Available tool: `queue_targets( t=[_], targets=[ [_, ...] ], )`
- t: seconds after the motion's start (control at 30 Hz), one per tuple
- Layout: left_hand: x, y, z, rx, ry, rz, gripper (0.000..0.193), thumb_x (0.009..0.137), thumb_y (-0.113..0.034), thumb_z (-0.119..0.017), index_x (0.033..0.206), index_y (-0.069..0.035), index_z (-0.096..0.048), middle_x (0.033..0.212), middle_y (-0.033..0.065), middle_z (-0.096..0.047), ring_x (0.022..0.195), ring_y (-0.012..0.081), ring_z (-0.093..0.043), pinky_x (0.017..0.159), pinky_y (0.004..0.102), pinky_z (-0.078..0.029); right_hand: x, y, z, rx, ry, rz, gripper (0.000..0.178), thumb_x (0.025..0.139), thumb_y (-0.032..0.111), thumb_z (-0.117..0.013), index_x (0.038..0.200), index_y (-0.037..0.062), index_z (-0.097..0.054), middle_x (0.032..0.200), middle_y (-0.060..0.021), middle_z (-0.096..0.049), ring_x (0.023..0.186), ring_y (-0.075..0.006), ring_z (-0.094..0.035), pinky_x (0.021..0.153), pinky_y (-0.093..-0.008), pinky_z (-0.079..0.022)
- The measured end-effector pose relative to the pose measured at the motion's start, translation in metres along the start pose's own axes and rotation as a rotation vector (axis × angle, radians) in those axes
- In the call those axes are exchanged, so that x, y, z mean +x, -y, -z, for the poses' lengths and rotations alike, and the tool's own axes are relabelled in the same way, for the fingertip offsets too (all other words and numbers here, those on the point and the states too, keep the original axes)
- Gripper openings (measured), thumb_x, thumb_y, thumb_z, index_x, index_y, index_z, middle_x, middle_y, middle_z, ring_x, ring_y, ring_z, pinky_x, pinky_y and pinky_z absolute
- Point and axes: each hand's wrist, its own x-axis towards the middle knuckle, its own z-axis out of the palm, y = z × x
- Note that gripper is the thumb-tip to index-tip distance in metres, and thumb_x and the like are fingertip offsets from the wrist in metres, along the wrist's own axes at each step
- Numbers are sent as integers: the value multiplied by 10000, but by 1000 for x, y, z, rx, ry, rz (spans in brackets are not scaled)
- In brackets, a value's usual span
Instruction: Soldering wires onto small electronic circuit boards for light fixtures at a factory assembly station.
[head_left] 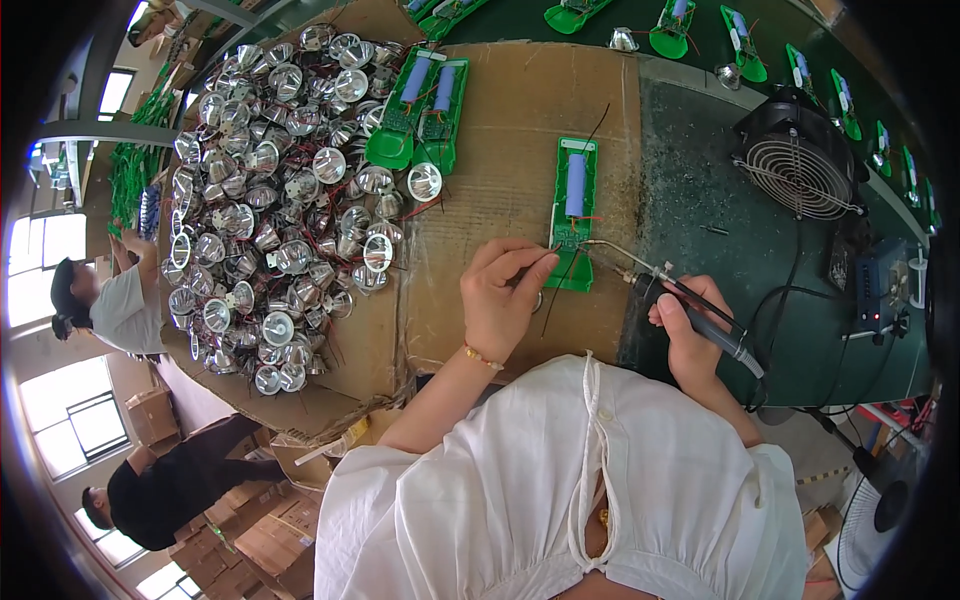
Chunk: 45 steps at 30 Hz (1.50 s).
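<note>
My right hand point(690, 335) grips a soldering iron point(712, 330) with a thin feed tube along it. Its tip reaches the circuit board point(570, 238) in a green plastic housing point(568, 277), which lies on the cardboard in front of me. A blue-purple cylindrical battery point(576, 185) sits in the upper part of that housing. Beside the board, my left hand point(505, 290) pinches a thin wire between thumb and forefinger; most of it is hidden. A round silvery piece point(538, 300) shows partly under that hand. Black wires stick out above and below the housing.
A large heap of silvery reflector cups point(265, 200) with wires covers the left side. Two more green housings point(437, 135) lie beside it. At right stand a fan with a wire guard point(800, 172) and a blue control box point(880, 290) with cables. More housings line the far edge. Two people are at left.
</note>
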Motion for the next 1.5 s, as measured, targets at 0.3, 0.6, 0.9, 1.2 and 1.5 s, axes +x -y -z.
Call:
queue_targets(
  t=[0.3,0.6,0.9,1.2,1.5],
  targets=[
    [7,-7,-3,99,164,55,67,699,-80,-709,734,-35,-673,805,73,-571,621,175,-542,516,273,-430,1,-3,0,-129,38,94,118,818,59,-607,866,-24,-539,763,-64,-557,643,-106,-564,595,-235,-479],
    [9,-9,-5,107,160,56,68,705,-94,-707,723,-38,-674,786,75,-569,604,171,-537,512,272,-426,4,11,-2,-195,93,98,126,804,70,-628,839,-10,-538,684,-38,-550,640,-99,-560,590,-230,-456],
    [10,-9,-5,108,173,62,73,707,-105,-708,727,-40,-681,779,77,-569,611,172,-541,520,273,-425,1,5,4,-104,9,181,122,834,63,-590,879,-25,-519,757,-81,-554,635,-108,-549,587,-228,-454],
    [11,-11,-5,129,184,105,69,719,-94,-698,733,-29,-679,779,81,-581,630,170,-566,531,265,-441,8,0,8,-41,-107,143,139,824,68,-612,880,-20,-520,741,-84,-585,633,-101,-550,584,-223,-446],
    [35,-13,10,251,434,220,126,760,-135,-651,785,-13,-670,606,94,-634,538,138,-623,528,265,-485,26,-11,25,-51,-215,136,137,829,80,-610,887,-16,-531,711,-73,-595,617,-91,-552,577,-212,-450]
  ],
)
